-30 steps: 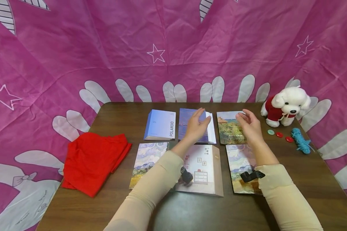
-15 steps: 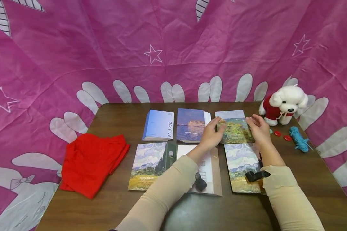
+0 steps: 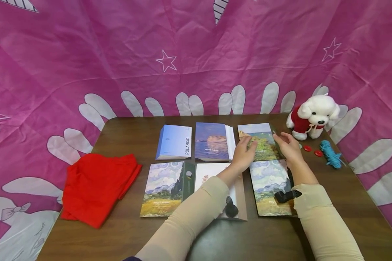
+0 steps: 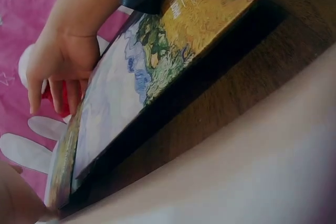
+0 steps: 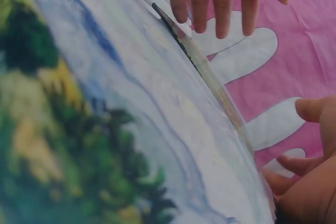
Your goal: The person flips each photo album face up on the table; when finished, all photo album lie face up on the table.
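Note:
A photo album (image 3: 259, 134) with a garden-and-sea cover lies at the back right of the table, between my two hands. My left hand (image 3: 243, 155) is at its left edge, fingers extended over the cover's lower left part. Along the right edge is my right hand (image 3: 290, 148), thumb and fingers apart and loosely bent. In the right wrist view the left hand (image 5: 220, 1) shows straight, spread fingers, and the right hand (image 5: 310, 182) is beside the album's side. Neither hand visibly grips the album; exact contact is unclear. Just below lies a wheat-field photo album (image 3: 269, 181).
Left of the hands are a purple-blue sea album (image 3: 210, 139), a blue POLAROID album (image 3: 174, 141), another wheat-field album (image 3: 164, 185) and a partly covered white album (image 3: 212, 168). Red cloth (image 3: 99, 186) is left. A plush dog (image 3: 315, 116), red buttons (image 3: 318, 153) and blue yarn (image 3: 331, 154) are right.
Over the last second my left hand has moved right from the sea album to the garden album's left side. My right hand has shifted to its right edge. The view has turned slightly.

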A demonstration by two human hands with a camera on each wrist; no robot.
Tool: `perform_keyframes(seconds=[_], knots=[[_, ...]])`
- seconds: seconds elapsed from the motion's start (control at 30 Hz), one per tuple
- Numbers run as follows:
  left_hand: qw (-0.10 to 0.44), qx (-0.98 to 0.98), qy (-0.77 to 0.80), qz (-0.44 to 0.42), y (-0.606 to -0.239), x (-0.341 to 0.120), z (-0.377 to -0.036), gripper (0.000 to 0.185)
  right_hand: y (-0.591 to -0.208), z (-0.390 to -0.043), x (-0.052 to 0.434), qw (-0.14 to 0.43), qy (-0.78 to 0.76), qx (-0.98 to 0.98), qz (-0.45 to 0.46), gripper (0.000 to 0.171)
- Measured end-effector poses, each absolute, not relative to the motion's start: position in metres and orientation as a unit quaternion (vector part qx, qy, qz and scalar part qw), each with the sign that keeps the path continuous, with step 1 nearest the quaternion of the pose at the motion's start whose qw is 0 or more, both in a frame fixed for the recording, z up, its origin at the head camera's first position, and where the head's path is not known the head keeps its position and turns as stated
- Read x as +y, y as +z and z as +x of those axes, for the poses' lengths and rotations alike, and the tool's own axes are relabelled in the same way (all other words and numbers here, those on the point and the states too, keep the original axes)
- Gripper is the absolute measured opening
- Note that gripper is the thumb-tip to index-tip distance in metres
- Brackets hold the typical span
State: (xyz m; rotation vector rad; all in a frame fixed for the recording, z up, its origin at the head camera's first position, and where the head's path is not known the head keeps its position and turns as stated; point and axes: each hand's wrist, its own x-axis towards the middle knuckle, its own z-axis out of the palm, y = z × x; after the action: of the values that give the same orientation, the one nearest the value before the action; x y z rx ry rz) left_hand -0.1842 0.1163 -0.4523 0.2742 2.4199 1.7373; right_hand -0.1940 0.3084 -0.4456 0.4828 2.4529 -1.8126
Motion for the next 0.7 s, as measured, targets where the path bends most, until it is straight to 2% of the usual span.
perform_keyframes(seconds=[0.1, 0.4, 0.63, 0.7], knots=[[0.095, 0.806, 0.580, 0.073, -0.453, 0.117, -0.183, 0.058, -0.446, -0.193, 0.310, 0.047, -0.583, 0.796, 0.158, 0.089], [0.122, 0.808, 0.573, 0.064, -0.458, 0.119, -0.185, 0.059, -0.441, -0.195, 0.314, 0.066, -0.617, 0.770, 0.152, 0.080], [0.148, 0.799, 0.578, 0.077, -0.459, 0.120, -0.186, 0.062, -0.440, -0.197, 0.316, 0.031, -0.652, 0.740, 0.162, 0.047], [0.156, 0.800, 0.574, 0.081, -0.459, 0.120, -0.187, 0.064, -0.441, -0.197, 0.319, 0.024, -0.645, 0.747, 0.158, 0.044]])
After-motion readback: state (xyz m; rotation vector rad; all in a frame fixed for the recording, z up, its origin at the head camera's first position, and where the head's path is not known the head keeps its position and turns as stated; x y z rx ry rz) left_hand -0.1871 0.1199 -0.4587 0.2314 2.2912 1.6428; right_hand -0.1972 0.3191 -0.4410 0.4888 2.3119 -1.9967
